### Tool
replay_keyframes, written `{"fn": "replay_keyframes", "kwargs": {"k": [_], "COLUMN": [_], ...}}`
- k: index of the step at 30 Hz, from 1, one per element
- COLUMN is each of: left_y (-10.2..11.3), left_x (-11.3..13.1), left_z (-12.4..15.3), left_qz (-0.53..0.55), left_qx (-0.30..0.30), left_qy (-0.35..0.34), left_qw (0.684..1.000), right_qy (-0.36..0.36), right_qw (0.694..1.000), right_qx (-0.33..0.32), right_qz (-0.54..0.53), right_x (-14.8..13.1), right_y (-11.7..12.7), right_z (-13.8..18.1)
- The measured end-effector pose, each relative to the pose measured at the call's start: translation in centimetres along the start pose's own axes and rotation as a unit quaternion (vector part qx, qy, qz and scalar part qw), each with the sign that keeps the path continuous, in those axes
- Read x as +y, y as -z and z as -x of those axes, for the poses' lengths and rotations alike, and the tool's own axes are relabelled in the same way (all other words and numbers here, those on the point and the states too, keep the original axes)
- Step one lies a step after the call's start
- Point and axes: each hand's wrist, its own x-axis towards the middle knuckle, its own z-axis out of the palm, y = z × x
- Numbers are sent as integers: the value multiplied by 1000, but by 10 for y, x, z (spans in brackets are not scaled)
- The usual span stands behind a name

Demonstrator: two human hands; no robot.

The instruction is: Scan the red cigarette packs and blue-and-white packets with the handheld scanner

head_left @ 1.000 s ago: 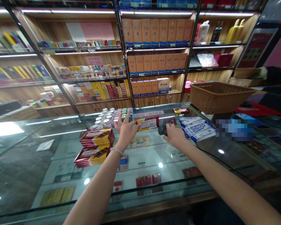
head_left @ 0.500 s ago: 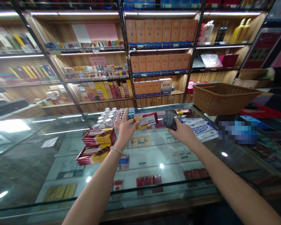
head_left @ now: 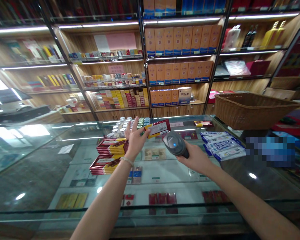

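Between thumb and fingers, my left hand [head_left: 137, 140] grips a red and yellow chocolate bar [head_left: 158, 129], its pale back label and barcode turned toward me. My right hand [head_left: 196, 158] is wrapped round the handle of a dark grey barcode scanner [head_left: 175, 144], which shows a small blue light. The scanner's head is just below and right of the bar, apart from it. Left of my left wrist, two stacks of similar chocolate bars [head_left: 107, 163] lie on the glass counter [head_left: 82, 156]. Several small capped bottles [head_left: 118, 126] stand behind my left hand, partly hidden by it.
Blue and white packets [head_left: 222, 145] are spread to the right, with one more red and yellow bar [head_left: 202, 123] behind them. A wicker basket [head_left: 252, 111] stands at the back right. Shelves with orange boxes [head_left: 182, 40] line the wall beyond the counter.
The scanner in my right hand has come left and down, closer to the chocolate bar, and its head is turned more toward it. My left hand still holds the bar. The view has shifted.
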Motion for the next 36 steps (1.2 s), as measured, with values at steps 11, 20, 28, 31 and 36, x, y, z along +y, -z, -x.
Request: {"fn": "replay_keyframes", "kwargs": {"k": [11,20,28,31,36], "left_y": [-1,-2,2,1,2], "left_x": [2,1,6,6,7], "left_z": [3,2,3,3,3], "left_qz": [-7,4,1,11,12], "left_qx": [-7,-1,-9,-5,-8], "left_qy": [5,12,8,9,11], "left_qw": [1000,1000,1000,1000,1000], "right_qy": [-12,-20,-54,-50,-22], "right_qw": [1000,1000,998,999,1000], "right_qx": [-17,-16,-7,-3,4], "right_qz": [-6,12,19,19,18], "right_x": [-2,-6,-10,-9,-8], "right_y": [-1,-1,1,1,1], "right_z": [0,-1,0,0,1]}}
